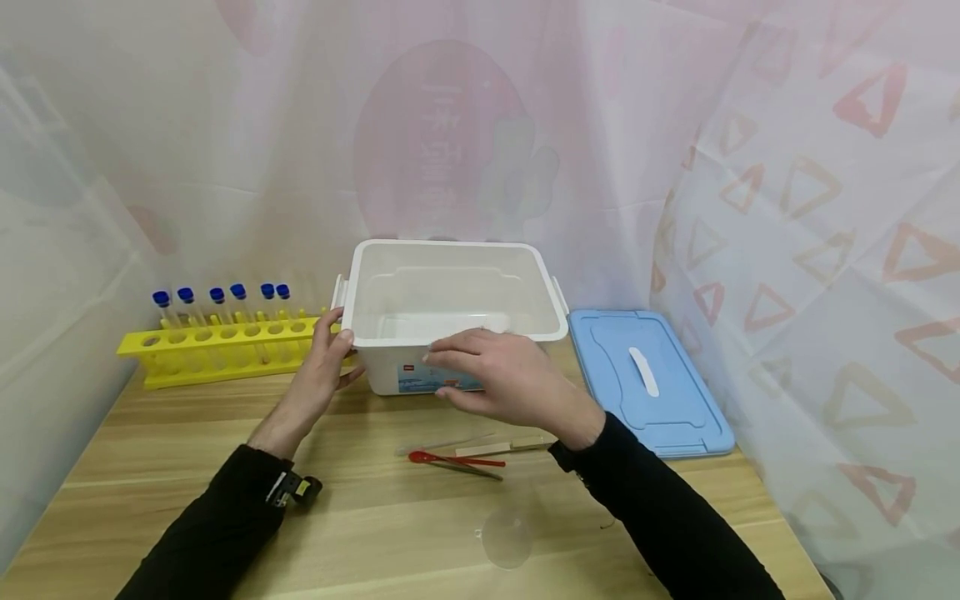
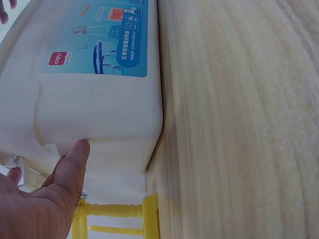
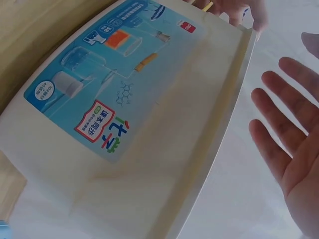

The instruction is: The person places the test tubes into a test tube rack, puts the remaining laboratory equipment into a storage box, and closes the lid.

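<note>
A white plastic storage bin with a blue printed label stands on the wooden table, its top uncovered. My left hand holds the bin's front left corner, by the side handle. In the left wrist view one finger lies against the bin's wall below the rim. My right hand hovers palm down before the bin's front wall, overlapping its front rim in the head view. The right wrist view shows its fingers spread, apart from the bin, with nothing in them.
A yellow rack of blue-capped test tubes stands at left. The blue lid lies at right. A red spoon, a thin metal-looking tool and a wooden-handled tool lie in front, with a clear round dish nearer.
</note>
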A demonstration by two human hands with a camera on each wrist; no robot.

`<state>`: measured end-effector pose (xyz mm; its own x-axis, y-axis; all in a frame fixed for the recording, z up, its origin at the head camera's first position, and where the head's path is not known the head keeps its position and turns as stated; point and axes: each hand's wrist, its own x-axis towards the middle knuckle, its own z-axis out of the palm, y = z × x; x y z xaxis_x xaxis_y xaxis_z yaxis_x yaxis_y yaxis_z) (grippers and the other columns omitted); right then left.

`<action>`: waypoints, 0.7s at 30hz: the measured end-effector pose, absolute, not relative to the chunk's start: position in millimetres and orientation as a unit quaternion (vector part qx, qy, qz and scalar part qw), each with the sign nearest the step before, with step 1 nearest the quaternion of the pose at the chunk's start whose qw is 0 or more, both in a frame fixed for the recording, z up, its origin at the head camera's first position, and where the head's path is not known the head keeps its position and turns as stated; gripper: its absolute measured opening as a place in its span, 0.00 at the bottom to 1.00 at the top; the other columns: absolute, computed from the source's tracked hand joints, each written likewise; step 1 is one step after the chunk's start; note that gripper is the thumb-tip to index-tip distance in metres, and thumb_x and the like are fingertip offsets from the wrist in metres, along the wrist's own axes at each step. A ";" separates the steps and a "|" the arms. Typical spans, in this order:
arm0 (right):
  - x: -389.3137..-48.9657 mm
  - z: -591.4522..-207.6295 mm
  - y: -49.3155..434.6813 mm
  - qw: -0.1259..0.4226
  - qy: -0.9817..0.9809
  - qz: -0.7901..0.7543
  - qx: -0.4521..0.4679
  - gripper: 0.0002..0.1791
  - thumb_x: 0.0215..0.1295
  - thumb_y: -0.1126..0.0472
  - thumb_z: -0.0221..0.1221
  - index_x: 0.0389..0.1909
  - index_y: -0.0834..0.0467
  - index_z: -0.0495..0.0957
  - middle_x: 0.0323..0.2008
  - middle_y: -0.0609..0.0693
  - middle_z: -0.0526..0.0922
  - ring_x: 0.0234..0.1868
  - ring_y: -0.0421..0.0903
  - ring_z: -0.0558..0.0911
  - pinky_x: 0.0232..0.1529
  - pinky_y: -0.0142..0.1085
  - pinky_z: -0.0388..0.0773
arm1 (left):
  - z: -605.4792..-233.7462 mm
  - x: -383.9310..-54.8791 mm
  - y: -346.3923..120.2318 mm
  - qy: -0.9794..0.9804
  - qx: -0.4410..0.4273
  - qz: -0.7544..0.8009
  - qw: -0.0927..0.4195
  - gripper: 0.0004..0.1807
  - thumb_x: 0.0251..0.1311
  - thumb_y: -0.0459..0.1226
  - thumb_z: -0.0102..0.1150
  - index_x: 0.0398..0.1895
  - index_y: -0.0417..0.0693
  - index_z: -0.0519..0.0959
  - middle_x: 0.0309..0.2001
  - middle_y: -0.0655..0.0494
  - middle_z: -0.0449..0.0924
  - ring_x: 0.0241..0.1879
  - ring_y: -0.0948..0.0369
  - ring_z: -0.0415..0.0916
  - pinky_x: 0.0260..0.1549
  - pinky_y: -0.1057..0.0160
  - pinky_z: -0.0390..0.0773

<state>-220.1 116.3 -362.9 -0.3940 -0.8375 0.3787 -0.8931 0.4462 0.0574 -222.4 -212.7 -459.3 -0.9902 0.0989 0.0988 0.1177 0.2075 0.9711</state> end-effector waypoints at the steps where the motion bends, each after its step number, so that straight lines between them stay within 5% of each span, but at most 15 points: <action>1: -219.5 -363.4 117.2 0.173 -0.829 0.079 0.527 0.23 0.83 0.45 0.73 0.72 0.47 0.90 0.71 0.43 0.92 0.70 0.44 0.91 0.58 0.38 0.95 | -459.1 -222.4 -212.5 -0.777 -0.070 -0.626 0.007 0.41 0.94 0.59 0.36 0.98 0.63 0.38 0.91 0.25 0.51 0.90 0.24 0.56 0.81 0.15 0.67; 6: -220.7 -366.1 123.5 0.102 -0.823 0.095 0.550 0.20 0.85 0.46 0.71 0.70 0.46 0.90 0.71 0.42 0.92 0.71 0.42 0.90 0.64 0.39 0.94 | -458.3 -223.0 -211.9 -0.776 -0.068 -0.626 0.006 0.40 0.94 0.59 0.36 0.98 0.64 0.38 0.92 0.26 0.51 0.90 0.25 0.56 0.81 0.15 0.67; 11: -226.8 -372.5 132.8 -0.047 -0.810 0.172 0.558 0.21 0.87 0.48 0.69 0.73 0.47 0.88 0.71 0.42 0.91 0.75 0.42 0.88 0.77 0.42 0.88 | -458.1 -223.0 -211.8 -0.777 -0.065 -0.626 0.004 0.41 0.94 0.60 0.36 0.98 0.64 0.38 0.92 0.26 0.51 0.91 0.25 0.56 0.82 0.15 0.68; 21: -229.5 -383.9 150.9 -0.323 -0.765 0.245 0.501 0.24 0.87 0.49 0.69 0.77 0.49 0.86 0.75 0.46 0.89 0.77 0.43 0.86 0.77 0.36 0.86 | -458.4 -222.2 -212.6 -0.778 -0.058 -0.625 -0.004 0.42 0.93 0.63 0.35 0.98 0.66 0.37 0.92 0.27 0.51 0.91 0.26 0.55 0.82 0.16 0.67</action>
